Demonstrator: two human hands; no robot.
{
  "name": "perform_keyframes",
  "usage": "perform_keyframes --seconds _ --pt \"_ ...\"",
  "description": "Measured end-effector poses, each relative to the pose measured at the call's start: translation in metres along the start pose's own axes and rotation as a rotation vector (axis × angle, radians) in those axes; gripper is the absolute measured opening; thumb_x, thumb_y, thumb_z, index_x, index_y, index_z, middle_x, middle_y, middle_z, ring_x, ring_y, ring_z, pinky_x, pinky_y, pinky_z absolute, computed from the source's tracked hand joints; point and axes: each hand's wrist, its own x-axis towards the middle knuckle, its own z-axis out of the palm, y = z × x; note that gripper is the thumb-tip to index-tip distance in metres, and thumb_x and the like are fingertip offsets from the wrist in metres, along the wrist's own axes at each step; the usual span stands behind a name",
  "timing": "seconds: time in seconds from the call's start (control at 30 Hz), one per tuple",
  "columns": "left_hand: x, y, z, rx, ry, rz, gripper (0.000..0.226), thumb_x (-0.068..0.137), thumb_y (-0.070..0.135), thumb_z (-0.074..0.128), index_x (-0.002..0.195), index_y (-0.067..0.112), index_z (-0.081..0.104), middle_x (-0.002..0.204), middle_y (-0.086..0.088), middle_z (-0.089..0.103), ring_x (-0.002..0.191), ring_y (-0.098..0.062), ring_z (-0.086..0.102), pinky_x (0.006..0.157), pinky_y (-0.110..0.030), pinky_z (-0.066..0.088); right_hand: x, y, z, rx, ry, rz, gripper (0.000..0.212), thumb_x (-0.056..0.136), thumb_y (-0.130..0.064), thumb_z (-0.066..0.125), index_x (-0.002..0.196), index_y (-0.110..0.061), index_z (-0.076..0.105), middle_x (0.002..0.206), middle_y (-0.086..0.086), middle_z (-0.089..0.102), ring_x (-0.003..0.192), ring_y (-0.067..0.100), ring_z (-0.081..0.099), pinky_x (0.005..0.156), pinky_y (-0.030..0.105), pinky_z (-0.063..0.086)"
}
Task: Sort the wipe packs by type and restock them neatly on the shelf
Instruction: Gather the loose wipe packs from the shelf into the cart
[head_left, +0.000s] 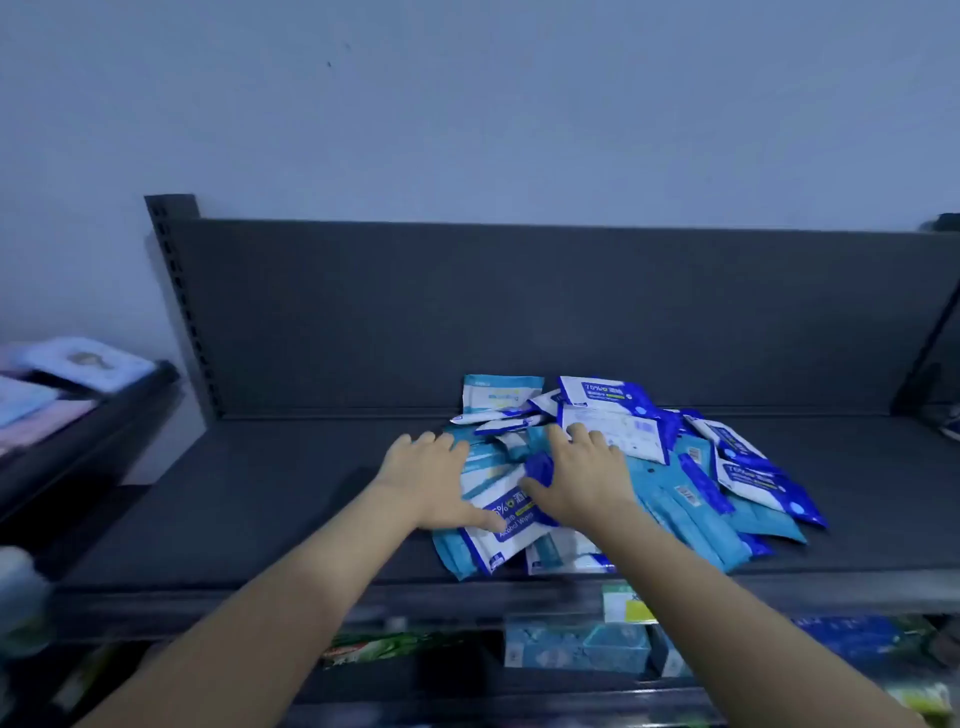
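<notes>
A jumbled heap of wipe packs (675, 488) lies on the dark grey top shelf (270, 499), right of its middle. Two kinds are mixed: white-and-dark-blue alcohol wipe packs (605, 395) and light blue packs (498, 392). My left hand (431, 478) lies flat on the heap's left side, its thumb on a white-and-blue alcohol pack (506, 530). My right hand (582, 478) rests flat on the middle of the heap, fingers spread over the packs. Neither hand grips a pack.
The shelf's back panel (519, 312) rises behind the heap, with a slotted upright (176, 291) at the left. Boxed goods (576, 647) fill the lower shelf under the front edge. A neighbouring rack (78, 395) with pale packs stands at the left.
</notes>
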Motion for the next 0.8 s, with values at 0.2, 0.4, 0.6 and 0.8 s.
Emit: perform_keyframes --seconds 0.2,0.4,0.6,0.8 --pt "0.038 -0.011 0.024 -0.256 -0.210 0.009 0.138 0.049 0.088 0.062 0.152 0.012 0.010 0.157 -0.006 0.020 0.143 -0.024 0.021 0.117 -0.040 0.021 0.042 -0.012 0.019 -0.042 0.084 -0.130 0.066 0.089 -0.059 0.045 0.141 -0.020 0.033 0.140 0.005 0.043 0.129 0.026 0.038 0.105 0.039 0.026" --pt "0.067 -0.028 0.036 -0.481 -0.308 0.004 0.137 0.040 0.078 0.075 0.148 0.016 0.019 0.151 -0.003 0.022 0.140 -0.027 0.019 0.114 -0.042 0.028 0.065 -0.033 0.020 -0.040 0.057 -0.166 0.058 0.093 -0.057 0.039 0.138 -0.021 0.039 0.142 0.005 0.042 0.130 0.026 0.037 0.105 0.038 0.026" --pt "0.085 -0.051 0.038 -0.920 -0.389 -0.019 0.103 0.062 0.047 0.086 0.143 0.007 0.035 0.147 -0.007 0.040 0.132 -0.021 0.040 0.095 -0.025 0.039 0.067 -0.034 0.018 0.044 -0.009 -0.155 0.072 0.083 -0.069 0.023 0.137 -0.027 0.046 0.142 -0.001 0.046 0.131 0.020 0.038 0.106 0.034 0.025" --pt "0.099 -0.061 0.054 -1.273 -0.448 0.046 0.039 0.061 0.016 0.088 0.081 0.020 0.055 0.088 0.002 0.063 0.081 -0.014 0.060 0.071 -0.027 0.048 0.051 -0.023 0.019 0.005 -0.229 -0.255 0.110 0.061 -0.089 0.042 0.152 -0.035 0.011 0.161 -0.003 0.006 0.147 0.016 -0.002 0.117 0.039 -0.002"
